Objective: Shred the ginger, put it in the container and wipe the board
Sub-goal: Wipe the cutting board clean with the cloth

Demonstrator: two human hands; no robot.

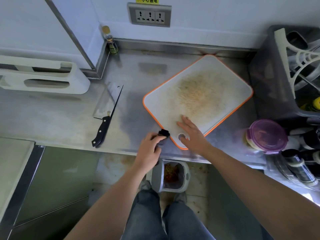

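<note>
One orange-rimmed cutting board (230, 80), right hand (192, 134) flat on it, fingers straight; left hand (149, 149) clamps one dark cloth (164, 132) at its near corner. One purple-lidded container (266, 135) right of the board holds pale yellow contents; one cleaver (106, 108) lies left.

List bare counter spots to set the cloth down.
Free: steel counter between cleaver and cutting board; back strip between bottle and board; patch left of cleaver, before white rack. Crowded: right end, around the purple-lidded container and gray crate.
</note>
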